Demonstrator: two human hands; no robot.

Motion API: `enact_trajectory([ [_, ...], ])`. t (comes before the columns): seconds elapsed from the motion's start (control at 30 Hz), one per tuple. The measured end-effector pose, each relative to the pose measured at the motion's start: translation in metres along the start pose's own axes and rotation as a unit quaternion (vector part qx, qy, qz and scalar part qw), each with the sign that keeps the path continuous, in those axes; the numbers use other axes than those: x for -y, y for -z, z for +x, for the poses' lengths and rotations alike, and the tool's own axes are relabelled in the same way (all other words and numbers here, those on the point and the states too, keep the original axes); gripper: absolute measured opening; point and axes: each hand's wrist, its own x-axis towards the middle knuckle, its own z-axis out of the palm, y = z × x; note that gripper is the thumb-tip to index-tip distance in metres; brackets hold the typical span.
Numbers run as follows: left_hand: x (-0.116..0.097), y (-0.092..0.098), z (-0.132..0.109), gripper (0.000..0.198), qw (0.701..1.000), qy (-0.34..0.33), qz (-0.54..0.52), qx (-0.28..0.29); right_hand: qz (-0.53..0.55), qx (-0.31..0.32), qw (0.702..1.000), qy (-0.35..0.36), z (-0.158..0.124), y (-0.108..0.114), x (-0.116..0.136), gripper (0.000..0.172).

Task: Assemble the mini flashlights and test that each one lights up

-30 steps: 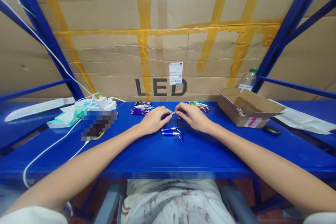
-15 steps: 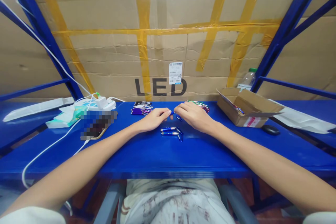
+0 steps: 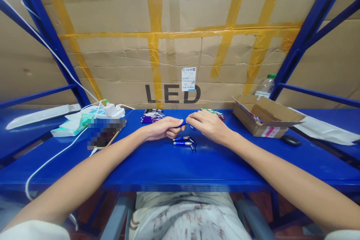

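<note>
My left hand (image 3: 163, 127) is curled round a small blue keychain flashlight (image 3: 182, 124) above the blue table (image 3: 180, 165). My right hand (image 3: 206, 124) pinches the other end of the same flashlight, where its clip hangs. Two more blue flashlights (image 3: 184, 141) lie on the table just in front of my hands. A pile of purple and black flashlights (image 3: 151, 116) sits behind my left hand. Green and red ones (image 3: 214, 113) lie behind my right hand.
An open cardboard box (image 3: 266, 120) stands at the right, with a plastic bottle (image 3: 264, 87) behind it and a black mouse (image 3: 291, 140) beside it. A white power strip (image 3: 108, 111), cables and a tissue pack (image 3: 70, 127) lie at the left. A taped cardboard wall (image 3: 174, 45) closes the back.
My left hand has rolled its fingers tighter round the blue flashlight and my hands have drawn slightly apart. The flashlights on the table have not moved.
</note>
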Motion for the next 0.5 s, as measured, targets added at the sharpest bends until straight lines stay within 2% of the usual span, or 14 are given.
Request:
enact_trajectory([
  [0.13,0.0,0.0,0.0,0.049,0.999,-0.025,0.032,-0.019,0.039,-0.007,0.999,-0.019,0.001,0.0,0.001,0.041],
  [0.27,0.001,0.0,0.002,0.051,0.981,-0.082,0.157,-0.08,0.11,-0.011,0.993,-0.046,0.001,-0.006,-0.002,0.029],
  [0.4,0.003,0.001,0.001,0.045,0.933,-0.123,0.313,-0.126,0.22,-0.003,0.97,-0.101,0.0,-0.014,-0.002,0.016],
  [0.5,0.005,0.002,-0.001,0.036,0.876,-0.167,0.431,-0.14,0.332,0.019,0.929,-0.164,0.001,-0.018,-0.001,0.019],
])
